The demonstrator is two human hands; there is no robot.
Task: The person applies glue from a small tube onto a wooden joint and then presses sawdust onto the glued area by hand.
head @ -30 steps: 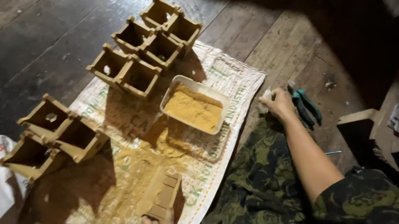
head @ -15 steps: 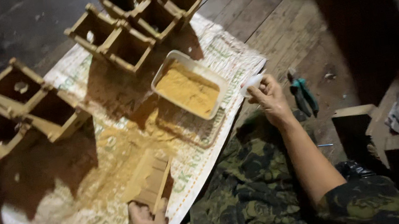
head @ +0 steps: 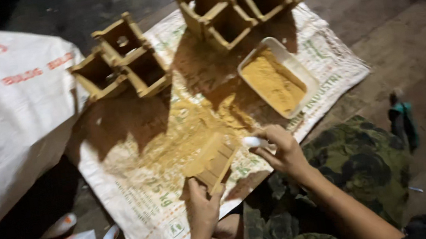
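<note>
Two hands work low over the woven sack sheet [head: 150,222]: the left hand [head: 201,208] grips a small slatted wooden piece [head: 212,162], the right hand [head: 283,151] pinches a white spoon-like tool [head: 255,142] beside it. Beyond them sits a white tray [head: 303,72] of yellow powder (more is spilled nearby), then open wooden boxes [head: 125,65].

Your left hand [head: 201,207] holds a small pale slatted wooden piece [head: 212,161], raw and matt. The white woven plastic sack sheet [head: 152,161] looks coarse, dusted with dry yellow powder [head: 193,133]. The white rectangular plastic tray [head: 278,76] looks smooth. The dark plank floor [head: 409,53] looks worn and rough.
</note>
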